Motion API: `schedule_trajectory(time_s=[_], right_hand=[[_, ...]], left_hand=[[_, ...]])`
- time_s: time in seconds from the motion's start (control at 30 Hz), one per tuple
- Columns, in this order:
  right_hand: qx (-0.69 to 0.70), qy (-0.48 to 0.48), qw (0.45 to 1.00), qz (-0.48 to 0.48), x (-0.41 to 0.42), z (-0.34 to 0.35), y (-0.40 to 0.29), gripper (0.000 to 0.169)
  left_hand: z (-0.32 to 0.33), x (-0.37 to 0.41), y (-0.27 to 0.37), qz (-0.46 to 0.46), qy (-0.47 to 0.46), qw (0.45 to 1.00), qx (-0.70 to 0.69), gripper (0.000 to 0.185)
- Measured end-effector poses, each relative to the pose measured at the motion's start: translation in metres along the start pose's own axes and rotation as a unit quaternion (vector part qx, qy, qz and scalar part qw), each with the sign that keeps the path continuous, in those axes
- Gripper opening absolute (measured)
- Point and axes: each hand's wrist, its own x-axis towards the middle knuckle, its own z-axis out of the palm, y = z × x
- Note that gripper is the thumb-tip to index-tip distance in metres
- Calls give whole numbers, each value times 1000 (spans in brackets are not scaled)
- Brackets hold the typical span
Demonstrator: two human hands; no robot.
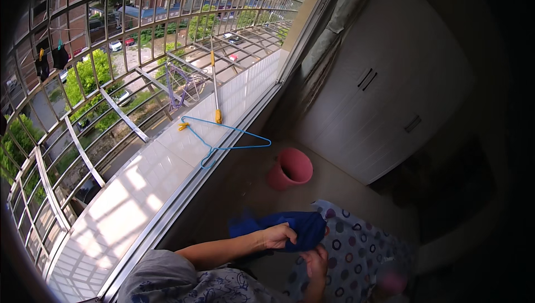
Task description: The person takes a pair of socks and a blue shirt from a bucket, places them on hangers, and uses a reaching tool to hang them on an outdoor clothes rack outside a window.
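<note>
A dark blue cloth garment (307,223) hangs bunched between both hands, in front of the person's body. My left hand (281,236) is closed on its upper folds, thumb on top. Just below and to the right, my right hand (315,259) pinches the lower edge of the same garment. A blue clothes hanger (246,132) lies across the window sill's edge, with a yellow clothes peg (183,126) at its corner. A pole with yellow grips (215,90) leans on the metal bars beyond it.
A pink bucket (290,168) stands on the floor by a white wardrobe (376,77). Dotted fabric (355,253) spreads at the lower right. The tiled sill (167,165) and sliding window track (184,207) run along the left. Purple hangers (177,85) lie near the window grille.
</note>
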Motion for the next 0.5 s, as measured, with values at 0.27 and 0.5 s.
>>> schedule_trajectory(time_s=[0.27, 0.5], right_hand=[[230, -145, 961, 52, 48, 16, 100, 36], [216, -156, 960, 82, 78, -22, 135, 38]], left_hand=[[-54, 0, -19, -107, -61, 991, -46, 40], [-17, -12, -11, -17, 29, 998, -62, 43]])
